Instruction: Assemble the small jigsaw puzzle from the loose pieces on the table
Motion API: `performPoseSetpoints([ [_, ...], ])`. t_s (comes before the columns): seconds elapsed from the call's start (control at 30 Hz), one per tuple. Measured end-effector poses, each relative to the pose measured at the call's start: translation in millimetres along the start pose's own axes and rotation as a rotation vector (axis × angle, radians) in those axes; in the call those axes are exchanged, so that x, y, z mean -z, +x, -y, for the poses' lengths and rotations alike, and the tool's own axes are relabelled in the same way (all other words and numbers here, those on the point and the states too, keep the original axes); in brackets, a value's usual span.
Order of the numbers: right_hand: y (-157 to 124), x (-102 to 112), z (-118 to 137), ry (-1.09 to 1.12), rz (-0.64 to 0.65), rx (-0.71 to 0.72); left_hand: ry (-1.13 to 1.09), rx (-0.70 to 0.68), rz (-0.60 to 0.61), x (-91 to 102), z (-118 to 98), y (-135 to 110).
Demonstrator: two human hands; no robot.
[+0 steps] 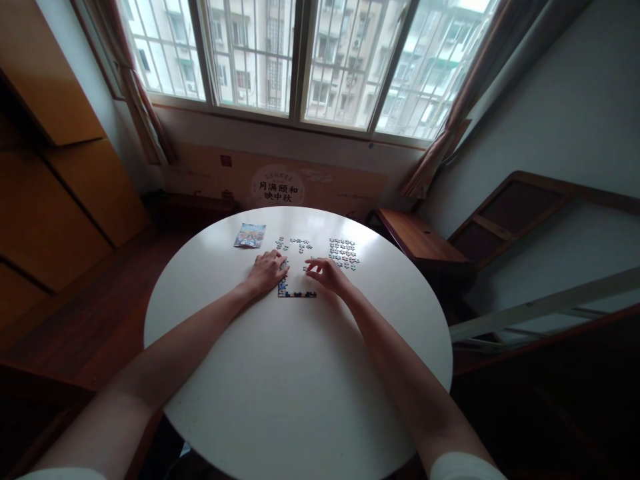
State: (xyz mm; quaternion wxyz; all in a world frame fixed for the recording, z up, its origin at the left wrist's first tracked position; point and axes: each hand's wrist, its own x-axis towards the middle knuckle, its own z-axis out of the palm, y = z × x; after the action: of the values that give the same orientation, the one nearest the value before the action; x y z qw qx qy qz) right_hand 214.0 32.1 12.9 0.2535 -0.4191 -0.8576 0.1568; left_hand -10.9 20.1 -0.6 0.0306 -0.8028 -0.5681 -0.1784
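Note:
A partly joined jigsaw puzzle (pixel 297 295) lies on the white round table, its left side and near edge forming an L-shaped border. My left hand (pixel 267 271) rests flat on the table, with its fingertips on the puzzle's left side. Over the puzzle's right part, my right hand (pixel 325 272) has its thumb and fingers pinched around a small puzzle piece (pixel 305 269), which is mostly hidden by the fingertips. Loose puzzle pieces (pixel 301 243) are scattered just beyond both hands. More puzzle pieces (pixel 343 250) lie in rows to the right.
A colourful printed picture sheet (pixel 250 236) lies at the far left of the table (pixel 295 373). A wooden chair (pixel 425 237) stands beyond the table's right side. Barred windows (pixel 295 60) and a printed cardboard panel (pixel 325 187) are behind it.

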Motion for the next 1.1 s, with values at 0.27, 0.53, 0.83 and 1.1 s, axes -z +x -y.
performPoseSetpoints([
  [0.27,-10.8,-15.5,-4.0,-0.179,-0.138,-0.136,-0.022,0.005,-0.019,-1.0,2.3,0.2],
  [0.53,-8.3,-14.3,5.1,-0.246,-0.104,-0.164,-0.028,-0.033,-0.003,-1.7,3.3,1.0],
  [0.83,-4.8,-19.8,-5.8,0.025,-0.147,-0.235,-0.038,-0.025,0.0,-2.1,5.0,1.4],
  [1.1,-9.9,-11.5,-5.6,0.099,-0.096,-0.16,-0.03,-0.021,0.025,0.2,3.1,1.0],
])
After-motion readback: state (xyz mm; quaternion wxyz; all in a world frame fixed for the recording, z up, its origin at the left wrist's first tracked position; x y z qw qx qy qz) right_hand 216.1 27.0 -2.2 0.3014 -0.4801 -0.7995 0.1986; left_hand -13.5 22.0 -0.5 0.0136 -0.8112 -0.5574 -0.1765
